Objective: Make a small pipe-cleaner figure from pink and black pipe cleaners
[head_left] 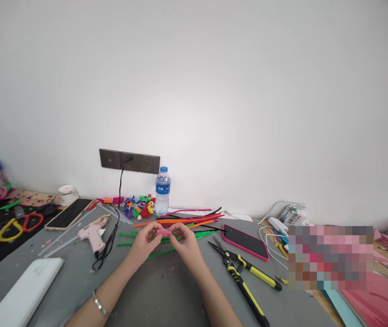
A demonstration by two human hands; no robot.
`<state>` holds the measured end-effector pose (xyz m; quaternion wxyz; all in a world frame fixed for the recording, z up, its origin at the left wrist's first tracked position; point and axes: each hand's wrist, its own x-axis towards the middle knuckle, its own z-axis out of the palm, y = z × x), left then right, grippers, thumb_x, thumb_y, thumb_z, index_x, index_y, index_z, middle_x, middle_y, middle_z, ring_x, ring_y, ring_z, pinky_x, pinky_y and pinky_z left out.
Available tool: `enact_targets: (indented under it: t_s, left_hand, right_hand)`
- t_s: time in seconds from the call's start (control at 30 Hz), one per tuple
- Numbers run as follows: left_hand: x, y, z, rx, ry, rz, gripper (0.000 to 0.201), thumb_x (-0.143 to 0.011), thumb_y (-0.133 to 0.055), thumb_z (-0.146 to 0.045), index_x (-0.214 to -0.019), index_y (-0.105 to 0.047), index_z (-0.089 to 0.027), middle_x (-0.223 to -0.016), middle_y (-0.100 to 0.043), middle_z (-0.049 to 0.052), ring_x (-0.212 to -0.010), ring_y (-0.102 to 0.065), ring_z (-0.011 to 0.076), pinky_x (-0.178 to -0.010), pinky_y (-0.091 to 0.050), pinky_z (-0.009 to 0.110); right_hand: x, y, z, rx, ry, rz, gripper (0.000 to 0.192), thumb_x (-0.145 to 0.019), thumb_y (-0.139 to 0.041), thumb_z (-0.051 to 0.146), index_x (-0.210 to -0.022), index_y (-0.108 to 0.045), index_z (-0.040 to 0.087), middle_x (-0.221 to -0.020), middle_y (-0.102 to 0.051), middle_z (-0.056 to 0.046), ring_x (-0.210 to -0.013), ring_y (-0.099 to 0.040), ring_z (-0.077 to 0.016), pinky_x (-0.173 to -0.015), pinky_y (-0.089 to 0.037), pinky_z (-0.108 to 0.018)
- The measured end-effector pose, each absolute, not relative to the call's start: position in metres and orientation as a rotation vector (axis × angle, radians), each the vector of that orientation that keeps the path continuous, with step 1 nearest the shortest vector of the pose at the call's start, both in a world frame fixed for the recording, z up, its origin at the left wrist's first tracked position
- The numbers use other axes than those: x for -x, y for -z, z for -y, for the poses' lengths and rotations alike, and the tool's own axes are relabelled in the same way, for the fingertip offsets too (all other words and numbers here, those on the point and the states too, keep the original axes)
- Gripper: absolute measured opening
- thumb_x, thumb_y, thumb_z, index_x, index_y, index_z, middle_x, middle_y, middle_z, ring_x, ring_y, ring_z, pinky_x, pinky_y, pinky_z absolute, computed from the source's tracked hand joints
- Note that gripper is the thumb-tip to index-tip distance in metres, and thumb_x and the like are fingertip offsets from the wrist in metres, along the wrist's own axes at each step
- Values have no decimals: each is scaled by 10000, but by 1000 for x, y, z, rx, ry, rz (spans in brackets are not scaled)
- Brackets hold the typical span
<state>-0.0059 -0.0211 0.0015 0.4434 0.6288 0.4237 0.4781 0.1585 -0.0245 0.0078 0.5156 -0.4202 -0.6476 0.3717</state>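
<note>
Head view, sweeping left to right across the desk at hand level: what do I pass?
White box → pink glue gun → left hand → small pink piece → right hand → yellow-handled pliers → pink-cased phone.

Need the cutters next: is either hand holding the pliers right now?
No. The pliers lie on the table, right of the right hand; both hands, left hand included, pinch a small pink piece.

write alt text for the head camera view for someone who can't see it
Two bare hands, the left hand and right hand, pinch a small pink piece between their fingertips above a grey table. Around them lie coloured pipe cleaners, a pink glue gun, yellow-handled pliers, a pink-cased phone and a water bottle by a white wall.
</note>
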Motion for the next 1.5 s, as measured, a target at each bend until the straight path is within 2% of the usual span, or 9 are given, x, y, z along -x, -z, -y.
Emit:
enact_targets:
  t_s: [0.57,0.67,0.9,1.13,1.5]
  left_hand:
    - [4,-5,23,-1548,-1207,-1064,154,-741,-612,-323,-793,-592,-179,-715,-562,1,-602,-513,137,-530,-413,212]
    - [4,-8,23,-1507,-1187,-1080,170,-735,-611,-341,-796,-594,-184,-668,-556,-12,-575,-517,136,-496,-394,214]
    - [7,-3,20,-1414,-1188,-1111,250,-735,-629,-403,-841,-597,-179,-563,-520,-41,-516,-524,131,-437,-340,200]
    - [4,-8,23,-1438,-1179,-1068,241,-734,-637,-403,-817,-596,-180,-618,-539,-29,-557,-531,134,-469,-366,214]
    - [5,-7,23,-1495,-1156,-1058,165,-761,-602,-341,-806,-573,-185,-643,-528,-27,-587,-518,135,-502,-377,216]
  right_hand:
    - [-160,-9,26,1030,-916,1559,71,-723,-553,174,-767,-604,195,-773,-622,-10,-648,-525,-153,-608,-427,-258]
    - [-161,-8,25,1004,-962,1551,68,-753,-582,219,-803,-622,196,-809,-643,-22,-659,-543,-157,-600,-431,-258]
    - [-162,-4,21,926,-1057,1432,199,-804,-606,356,-904,-645,189,-866,-673,-72,-796,-610,-218,-678,-485,-316]
    - [-161,-7,24,984,-1027,1494,142,-777,-624,329,-823,-620,195,-808,-647,-35,-668,-557,-170,-608,-422,-277]
    - [-162,-5,22,998,-991,1554,91,-783,-569,260,-820,-596,182,-808,-619,-32,-690,-537,-165,-645,-423,-280]
